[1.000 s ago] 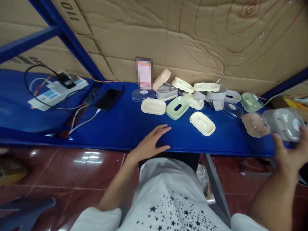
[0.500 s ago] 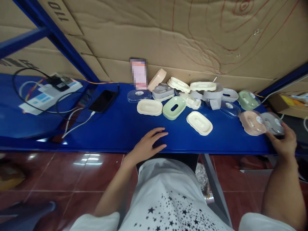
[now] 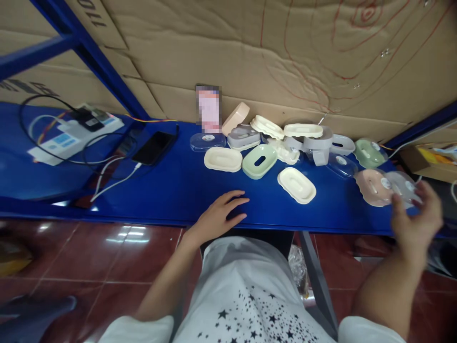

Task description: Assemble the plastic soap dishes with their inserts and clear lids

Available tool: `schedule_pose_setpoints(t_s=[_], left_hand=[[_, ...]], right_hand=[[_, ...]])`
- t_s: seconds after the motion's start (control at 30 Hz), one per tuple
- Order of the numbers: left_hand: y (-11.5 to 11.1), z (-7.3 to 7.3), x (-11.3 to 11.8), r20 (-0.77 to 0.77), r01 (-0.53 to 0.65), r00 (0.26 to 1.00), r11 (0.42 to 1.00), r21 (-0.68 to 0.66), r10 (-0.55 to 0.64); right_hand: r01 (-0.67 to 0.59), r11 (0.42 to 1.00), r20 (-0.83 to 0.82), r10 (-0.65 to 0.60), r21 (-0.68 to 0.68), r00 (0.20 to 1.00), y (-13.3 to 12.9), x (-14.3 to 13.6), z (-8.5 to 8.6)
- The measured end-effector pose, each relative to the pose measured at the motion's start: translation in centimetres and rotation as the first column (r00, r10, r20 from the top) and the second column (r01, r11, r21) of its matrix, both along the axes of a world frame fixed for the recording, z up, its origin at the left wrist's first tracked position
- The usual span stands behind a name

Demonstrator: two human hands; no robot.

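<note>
My left hand (image 3: 221,214) rests on the blue table near its front edge, fingers apart, holding nothing. At the right end, my right hand (image 3: 416,214) is raised beside the grey dish with a clear lid (image 3: 405,186), its thumb and fingers spread. That dish touches a pink dish with a clear lid (image 3: 374,187). A green lidded dish (image 3: 369,153) lies behind them. Mid-table are a cream oval piece (image 3: 297,186), a green slotted tray (image 3: 260,162) and another cream piece (image 3: 223,159).
Behind lies a pile of cream and grey parts (image 3: 303,130) and clear lids. A blurred-screen phone (image 3: 209,109) leans on the cardboard wall (image 3: 200,43). To the left are a black phone (image 3: 154,147), cables and a white power strip (image 3: 64,139). An open carton (image 3: 417,159) stands far right.
My right hand has come off the grey lidded dish and its fingers have opened. My left hand has stayed in place. The view has shifted slightly.
</note>
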State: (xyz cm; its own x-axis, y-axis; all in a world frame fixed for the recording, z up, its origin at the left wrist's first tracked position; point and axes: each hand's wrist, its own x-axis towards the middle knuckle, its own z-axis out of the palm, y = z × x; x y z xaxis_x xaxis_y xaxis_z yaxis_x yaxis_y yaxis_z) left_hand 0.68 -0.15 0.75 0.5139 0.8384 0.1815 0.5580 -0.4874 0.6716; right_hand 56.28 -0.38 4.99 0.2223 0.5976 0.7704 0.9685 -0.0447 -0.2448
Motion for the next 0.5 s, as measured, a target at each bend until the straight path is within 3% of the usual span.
schedule_pose_setpoints(t_s=[0.03,0.1,0.17,0.23,0.4,0.5], left_hand=[[0.0,0.0,0.0,0.002,0.001,1.0,1.0,-0.001,-0.001],[-0.1,-0.1,0.0,0.01,-0.002,1.0,1.0,0.0,0.002],[-0.2,-0.3,0.1,0.013,-0.028,1.0,1.0,0.011,0.028],[-0.4,-0.6,0.2,0.004,-0.081,0.997,0.996,0.048,0.081],[-0.1,-0.1,1.1,-0.056,-0.183,0.978,0.961,0.206,0.199],[1.4,1.2,2.6,-0.086,-0.215,0.964,0.93,0.299,0.251]], right_hand=[[-0.192,0.978,0.016,0.193,-0.083,0.981,0.6,-4.1,0.2],[-0.472,0.821,0.048,0.512,-0.321,0.858,2.2,-11.9,0.0],[-0.545,0.723,0.055,0.622,-0.425,0.781,3.7,-18.1,-0.8],[-0.553,0.637,0.045,0.676,-0.537,0.735,4.7,-22.1,-2.0],[-0.631,0.551,-0.046,0.733,-0.547,0.679,3.5,-25.6,-3.8],[-0.717,0.426,-0.118,0.811,-0.552,0.573,1.5,-25.7,-3.8]])
